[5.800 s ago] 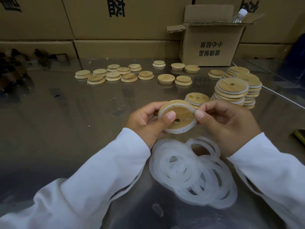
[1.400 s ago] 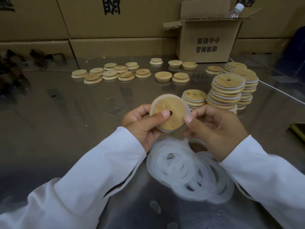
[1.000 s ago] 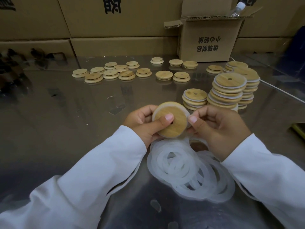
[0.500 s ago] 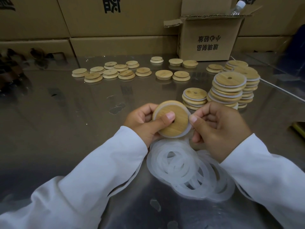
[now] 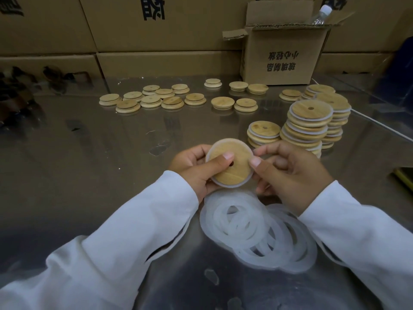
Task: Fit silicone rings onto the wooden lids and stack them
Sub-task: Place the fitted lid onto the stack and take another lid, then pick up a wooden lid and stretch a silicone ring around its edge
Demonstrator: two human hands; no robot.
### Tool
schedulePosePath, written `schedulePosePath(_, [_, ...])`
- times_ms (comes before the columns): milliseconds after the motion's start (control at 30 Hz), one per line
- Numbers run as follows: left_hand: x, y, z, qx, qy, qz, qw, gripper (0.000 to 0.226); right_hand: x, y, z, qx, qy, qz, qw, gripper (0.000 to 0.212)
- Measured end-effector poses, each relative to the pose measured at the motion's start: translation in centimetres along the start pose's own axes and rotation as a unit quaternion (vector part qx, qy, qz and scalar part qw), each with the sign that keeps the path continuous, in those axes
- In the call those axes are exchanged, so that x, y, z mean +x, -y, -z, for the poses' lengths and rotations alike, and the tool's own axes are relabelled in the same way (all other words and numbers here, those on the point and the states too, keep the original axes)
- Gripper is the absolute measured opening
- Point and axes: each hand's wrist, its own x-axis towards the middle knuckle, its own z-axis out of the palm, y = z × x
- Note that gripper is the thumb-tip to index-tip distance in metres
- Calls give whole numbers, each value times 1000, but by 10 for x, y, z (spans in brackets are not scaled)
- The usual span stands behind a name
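A round, pale wooden lid (image 5: 232, 175) with a small hole near its middle is held above the table at the centre of the scene, its flat face turned toward the camera. A translucent white silicone ring (image 5: 225, 186) runs around its edge. The left hand (image 5: 192, 170) grips the lid from the left, with the thumb laid across the wood beside the hole and the fingers curled behind. The right hand (image 5: 290, 175) pinches the lid's right edge, with the thumb tip on the ring and the fingers curled behind. Both arms wear white sleeves (image 5: 134, 231).

Just nearer than the hands, a loose pile of translucent white silicone rings (image 5: 257, 236) lies overlapping on the shiny grey metal table (image 5: 89, 171).

Just beyond the right hand stands a short stack of ringed lids (image 5: 263, 133). To its right is a taller stack of ringed lids (image 5: 307, 124), with another tall stack (image 5: 336, 117) close behind it.

Farther away, a scattered row of bare wooden lids (image 5: 169, 99) lies flat across the table.

At the far right sits an open brown cardboard box (image 5: 281, 57) printed with dark characters. A clear plastic bottle (image 5: 320, 15) with a white cap pokes out of its top. Large brown cardboard cartons (image 5: 167, 25) are stacked along the back.
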Motion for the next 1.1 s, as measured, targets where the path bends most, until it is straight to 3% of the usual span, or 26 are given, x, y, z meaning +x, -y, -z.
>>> schedulePosePath(200, [2, -8, 5, 77, 35, -18, 996, 12, 3, -3, 2, -5, -9, -7, 1000, 8])
schedulePosePath(433, [45, -28, -9, 204, -33, -100, 973, 10, 4, -8, 0, -20, -2, -8, 1000, 20])
schedulePosePath(600, [96, -28, -38, 244, -104, -70, 962, 6, 4, -8, -1, -32, 0, 8, 999, 21])
schedulePosePath(700, [119, -21, -52, 292, -122, -37, 948, 21, 3, -7, -1, -35, 5, 12, 999, 20])
schedulePosePath(933, [143, -14, -61, 450, -52, 28, 891, 34, 3, -9, -1, -33, 9, 3, 999, 19])
schedulePosePath(1100, [172, -24, -52, 421, -79, 6, 904, 19, 5, -12, 0, -39, 25, 1, 999, 19])
